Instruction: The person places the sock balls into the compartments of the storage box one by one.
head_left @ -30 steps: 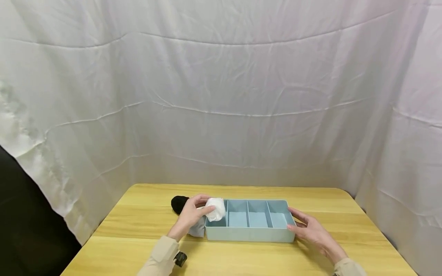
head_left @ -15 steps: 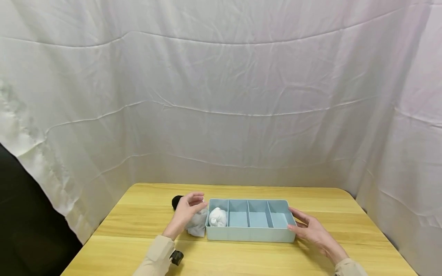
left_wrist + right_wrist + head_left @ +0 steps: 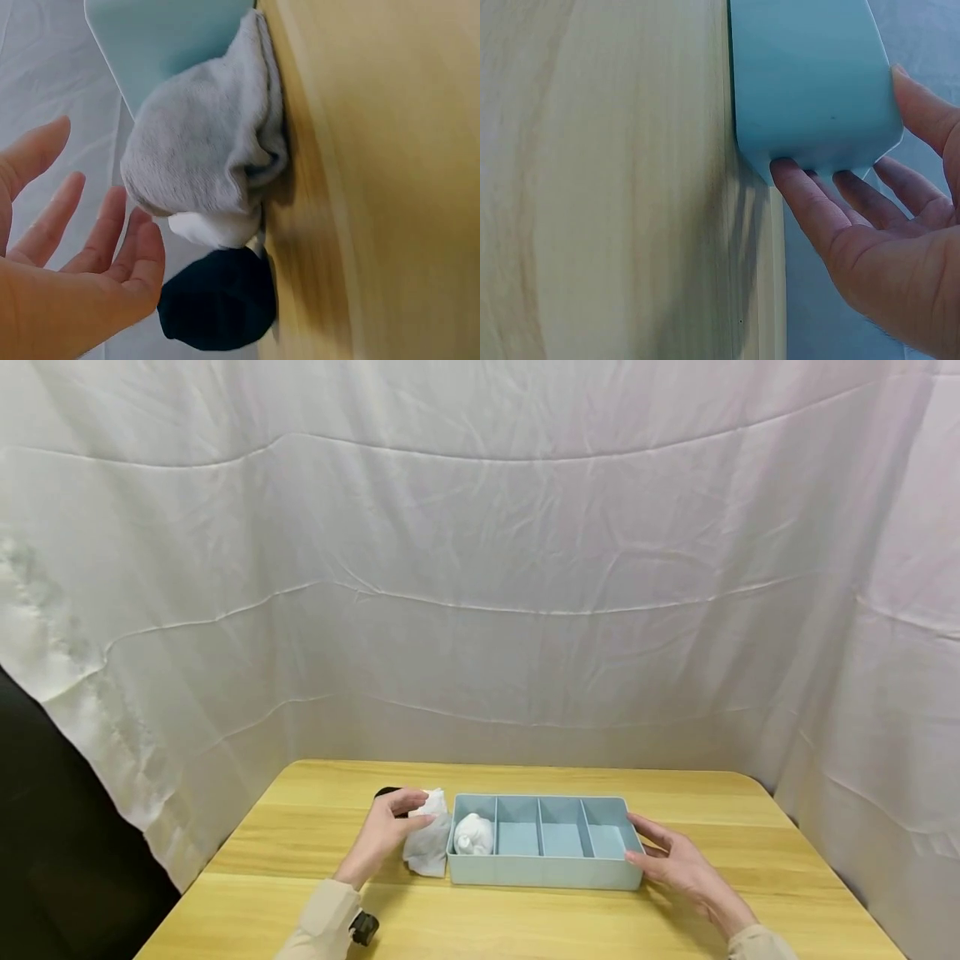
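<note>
Two hands are used: the tray's point(image 3: 543, 872) right end is steadied by the right hand's point(image 3: 678, 864) straight fingers; the left hand point(image 3: 382, 831), loosely open and empty, is held beside the grey sock point(image 3: 427, 852) near the bench's point(image 3: 300, 827) left edge.

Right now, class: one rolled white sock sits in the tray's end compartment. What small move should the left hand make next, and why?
Probably close the left hand on the grey sock bundle. It lies on the table against the blue tray, beside open fingers, and three compartments are bare. The right hand steadies the tray's far end.

Wooden table point(image 3: 315, 827) with a blue divided tray point(image 3: 546, 870), grey sock point(image 3: 427, 852), black sock point(image 3: 217, 300).
</note>
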### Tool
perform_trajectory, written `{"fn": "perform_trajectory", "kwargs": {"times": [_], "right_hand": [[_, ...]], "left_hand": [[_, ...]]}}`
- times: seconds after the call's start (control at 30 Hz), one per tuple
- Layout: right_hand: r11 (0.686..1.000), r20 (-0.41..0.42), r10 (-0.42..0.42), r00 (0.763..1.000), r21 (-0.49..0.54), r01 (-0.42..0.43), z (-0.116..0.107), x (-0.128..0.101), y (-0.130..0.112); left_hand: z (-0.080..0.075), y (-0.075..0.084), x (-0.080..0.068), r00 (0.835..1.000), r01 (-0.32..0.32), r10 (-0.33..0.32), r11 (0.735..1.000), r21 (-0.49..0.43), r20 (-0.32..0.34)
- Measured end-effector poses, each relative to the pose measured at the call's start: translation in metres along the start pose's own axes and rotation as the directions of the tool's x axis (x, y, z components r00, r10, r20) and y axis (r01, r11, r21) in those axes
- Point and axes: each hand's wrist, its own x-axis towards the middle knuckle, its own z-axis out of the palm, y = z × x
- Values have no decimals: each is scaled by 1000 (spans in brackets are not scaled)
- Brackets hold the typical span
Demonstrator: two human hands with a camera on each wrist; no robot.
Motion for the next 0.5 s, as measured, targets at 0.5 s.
{"fn": "perform_trajectory", "kwargs": {"times": [0.5], "right_hand": [[1000,24,-9,1000,15,9,-2,0,-1]], "left_hand": [[-7,-14,-4,989,98,-103,994,47,108]]}}
